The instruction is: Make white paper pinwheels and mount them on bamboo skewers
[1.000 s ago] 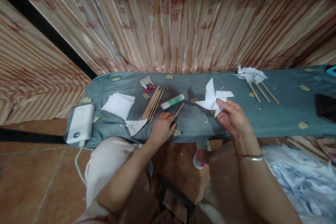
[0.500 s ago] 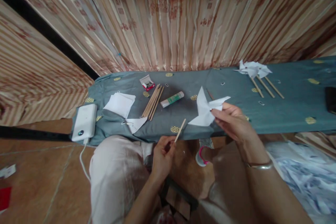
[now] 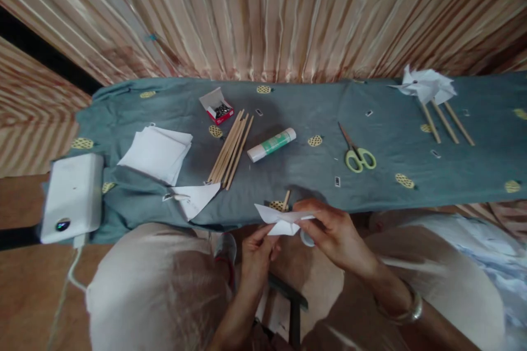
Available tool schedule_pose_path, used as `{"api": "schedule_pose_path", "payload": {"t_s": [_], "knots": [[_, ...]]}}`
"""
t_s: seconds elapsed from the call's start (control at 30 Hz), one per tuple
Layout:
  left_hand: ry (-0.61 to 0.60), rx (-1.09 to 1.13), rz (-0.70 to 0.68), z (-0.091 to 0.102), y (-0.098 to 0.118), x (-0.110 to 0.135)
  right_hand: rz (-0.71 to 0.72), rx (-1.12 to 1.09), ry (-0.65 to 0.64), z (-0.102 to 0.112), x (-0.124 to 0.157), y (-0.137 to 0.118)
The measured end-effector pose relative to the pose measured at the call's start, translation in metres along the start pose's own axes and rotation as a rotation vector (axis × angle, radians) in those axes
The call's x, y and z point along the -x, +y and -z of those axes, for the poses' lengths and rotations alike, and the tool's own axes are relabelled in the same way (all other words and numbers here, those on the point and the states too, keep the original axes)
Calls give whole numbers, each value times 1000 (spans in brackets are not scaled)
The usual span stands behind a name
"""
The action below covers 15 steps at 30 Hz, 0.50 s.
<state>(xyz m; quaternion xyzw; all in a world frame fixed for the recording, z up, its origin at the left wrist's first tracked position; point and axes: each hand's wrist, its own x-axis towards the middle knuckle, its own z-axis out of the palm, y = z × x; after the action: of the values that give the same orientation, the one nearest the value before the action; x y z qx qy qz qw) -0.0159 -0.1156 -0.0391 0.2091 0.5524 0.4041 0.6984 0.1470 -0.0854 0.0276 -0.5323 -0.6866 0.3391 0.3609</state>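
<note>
Paper pinwheel and wooden stick in hand
The right hand pinches the pinwheel; the left hand grips the stick, partly hidden behind it.

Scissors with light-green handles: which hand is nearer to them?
Right. The right hand is below the scissors in the picture, slightly left; the left hand is lower and much farther left.

WEAR | silver bangle, right side, smooth | pale trousers, lightly creased
</note>
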Motion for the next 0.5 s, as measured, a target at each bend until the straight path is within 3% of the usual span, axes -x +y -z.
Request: {"api": "schedule_pose_path", "payload": {"t_s": [0.1,0.5], "knots": [[2,-28,21,0,1,-1,75,74,38,-6,-3,4],[50,-44,95,1,-2,-4,157,197,133,-12,-5,13]]}}
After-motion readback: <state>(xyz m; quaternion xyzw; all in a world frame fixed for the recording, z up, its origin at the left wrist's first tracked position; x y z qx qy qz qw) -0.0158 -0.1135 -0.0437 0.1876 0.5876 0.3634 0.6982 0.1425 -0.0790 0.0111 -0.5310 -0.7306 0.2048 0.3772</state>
